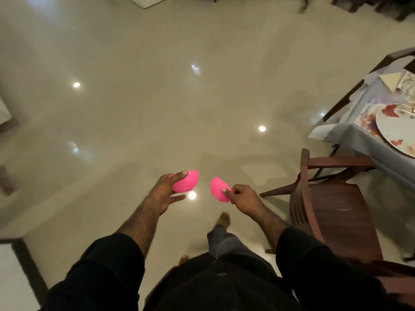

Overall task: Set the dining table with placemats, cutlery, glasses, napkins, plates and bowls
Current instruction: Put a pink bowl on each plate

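While standing on glossy cream floor [134,108], left hand [164,194] cups one smooth pink plastic bowl [187,180]; right hand [243,198] pinches another pink bowl [219,189]; wooden chair [336,212] right.

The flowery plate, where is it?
In the head view, the flowery plate lies at the far right on the table, just beyond the wooden chair.

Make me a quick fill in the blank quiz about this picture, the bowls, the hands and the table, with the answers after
1. Each hand holds one bowl, and both bowls are coloured ____.
2. The left hand holds its bowl above the ____, not above the table.
3. The dining table stands on the person's ____ side.
4. A floral plate lies on the table behind a wooden ____.

Answers: pink; floor; right; chair
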